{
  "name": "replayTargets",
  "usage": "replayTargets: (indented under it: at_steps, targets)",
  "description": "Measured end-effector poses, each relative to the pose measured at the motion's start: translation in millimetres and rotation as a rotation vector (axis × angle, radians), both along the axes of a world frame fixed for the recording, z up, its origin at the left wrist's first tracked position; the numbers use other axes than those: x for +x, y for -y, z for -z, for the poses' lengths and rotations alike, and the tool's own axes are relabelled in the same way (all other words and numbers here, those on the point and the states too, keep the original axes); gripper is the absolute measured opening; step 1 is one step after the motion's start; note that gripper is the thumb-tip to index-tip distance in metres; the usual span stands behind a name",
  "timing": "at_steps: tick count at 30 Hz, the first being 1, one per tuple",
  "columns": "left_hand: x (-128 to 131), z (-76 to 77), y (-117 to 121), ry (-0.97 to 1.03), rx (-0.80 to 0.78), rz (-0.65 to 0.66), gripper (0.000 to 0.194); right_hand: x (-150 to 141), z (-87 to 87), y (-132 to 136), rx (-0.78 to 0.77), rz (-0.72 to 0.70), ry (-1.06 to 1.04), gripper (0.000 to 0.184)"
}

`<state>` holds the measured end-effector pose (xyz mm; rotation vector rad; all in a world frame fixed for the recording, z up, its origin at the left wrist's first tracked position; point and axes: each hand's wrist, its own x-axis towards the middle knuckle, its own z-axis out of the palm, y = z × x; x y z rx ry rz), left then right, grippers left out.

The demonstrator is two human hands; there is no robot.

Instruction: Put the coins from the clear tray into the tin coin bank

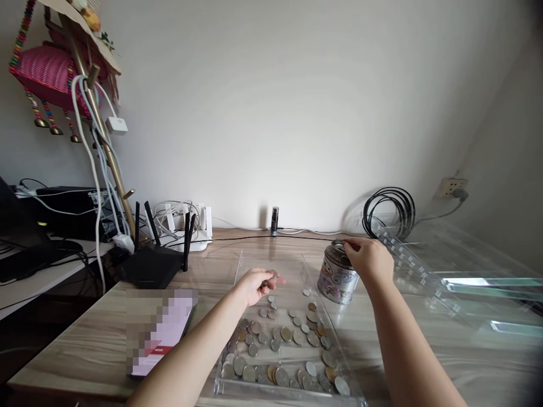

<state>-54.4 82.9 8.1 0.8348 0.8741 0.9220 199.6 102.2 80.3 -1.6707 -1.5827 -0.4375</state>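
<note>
My left hand [258,285] is over the clear plastic tray [292,265], palm partly turned up, its fingers curled round a few coins [274,275]. Below it, many silver and some brassy coins [282,376] lie scattered in the tray, thickest toward the near edge. To the right of the tray stands a round metal tin [338,280] with a floral pattern and an open top. My right hand [370,259] is at the tin's mouth, fingers pinched together at the rim; whatever lies between the fingertips is hidden.
A phone or tablet [169,328], partly pixelated, lies left of the tray. Behind it is a black router [155,265] with antennas. A small dark bottle [275,219] stands by the wall. Coiled black cable [388,212] and clear plastic panels [428,282] are at right.
</note>
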Motion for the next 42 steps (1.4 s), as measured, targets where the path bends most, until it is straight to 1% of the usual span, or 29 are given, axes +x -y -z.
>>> replayTargets:
  at_steps: [2,3,4,7,8,9,10,12,13,15,17,19,21,22,24,26,28,29,30,32,34,35,36,38,39,41,42]
  targets:
    - [-0.1,0.9,-0.6,-0.018,0.057,0.008,0.013,-15.3,0.2,5.7,0.11,-0.081,-0.016,0.028]
    - [-0.3,1.3,-0.8,-0.024,0.082,0.016,0.016,-25.8,1.7,9.0,0.122,-0.155,-0.032,0.029]
    - [-0.5,1.8,-1.0,-0.025,0.1,0.025,0.02,-37.9,4.4,12.4,0.089,-0.25,-0.043,0.029]
    - [-1.1,3.2,-1.8,0.004,0.113,0.047,0.027,-79.1,20.3,21.9,-0.144,-0.589,-0.008,0.029]
    - [-1.2,3.7,-2.1,0.017,0.107,0.044,0.027,-91.9,27.1,24.3,-0.204,-0.663,0.022,0.029]
    - [-1.0,4.0,-2.3,0.029,0.098,0.041,0.027,-103.0,33.9,26.0,-0.245,-0.703,0.053,0.028]
    - [-0.6,4.2,-2.4,0.04,0.088,0.038,0.026,-111.7,40.0,27.1,-0.268,-0.715,0.077,0.026]
    - [0.6,3.7,-1.9,0.061,0.058,0.036,0.025,-121.0,47.9,27.2,-0.278,-0.69,0.098,0.021]
    - [1.3,3.0,-1.3,0.072,0.035,0.047,0.025,-121.3,48.9,26.5,-0.271,-0.674,0.096,0.02]
    - [2.3,1.3,0.1,0.09,-0.04,0.093,0.024,-114.0,44.2,24.3,-0.223,-0.644,0.071,0.019]
    - [2.3,0.0,0.6,0.112,-0.128,0.12,0.019,-97.2,32.0,21.3,-0.119,-0.574,0.025,0.02]
    - [1.1,0.3,-0.7,0.17,-0.192,0.073,0.017,-72.9,16.5,17.2,0.031,-0.41,-0.031,0.022]
    - [-0.6,2.4,-3.8,0.26,-0.23,-0.058,0.02,-44.8,3.6,11.2,0.15,-0.184,-0.065,0.025]
    - [-1.4,4.1,-5.8,0.306,-0.246,-0.13,0.021,-31.0,-0.6,7.5,0.151,-0.097,-0.063,0.025]
    - [-2.4,7.6,-9.6,0.375,-0.263,-0.242,0.02,-7.0,-3.7,-0.2,0.051,0.009,-0.047,0.023]
    - [-2.5,10.7,-12.1,0.403,-0.261,-0.278,0.019,9.2,-2.1,-6.6,-0.091,0.046,-0.037,0.022]
    - [-2.2,12.6,-13.0,0.399,-0.252,-0.262,0.019,16.4,0.5,-9.6,-0.17,0.06,-0.024,0.023]
    - [-2.1,13.0,-12.9,0.394,-0.25,-0.253,0.019,16.7,1.2,-9.4,-0.168,0.064,-0.01,0.023]
    - [-2.0,13.1,-12.6,0.389,-0.249,-0.249,0.019,14.8,1.3,-8.1,-0.13,0.07,0.005,0.024]
    - [-2.1,12.7,-11.9,0.388,-0.238,-0.243,0.019,4.0,0.9,-2.8,0.016,0.057,0.02,0.027]
    - [-2.4,11.8,-11.6,0.391,-0.228,-0.237,0.018,-16.4,2.2,4.6,0.146,-0.046,0.007,0.028]
    - [-2.6,11.3,-11.7,0.393,-0.224,-0.241,0.017,-29.7,4.8,8.5,0.149,-0.142,-0.004,0.029]
    - [-2.7,10.8,-12.0,0.396,-0.22,-0.251,0.016,-44.5,8.9,12.4,0.097,-0.267,-0.007,0.028]
    - [-2.9,9.3,-12.5,0.401,-0.21,-0.277,0.02,-75.3,21.2,18.9,-0.126,-0.544,0.031,0.028]
    - [-2.8,8.4,-12.6,0.402,-0.204,-0.281,0.024,-89.4,28.6,21.3,-0.216,-0.642,0.08,0.026]
    - [-2.0,6.1,-11.8,0.387,-0.199,-0.248,0.03,-111.2,42.9,24.2,-0.339,-0.748,0.165,0.023]
    - [-1.2,4.7,-10.9,0.375,-0.202,-0.219,0.031,-118.1,48.7,24.7,-0.372,-0.763,0.192,0.022]
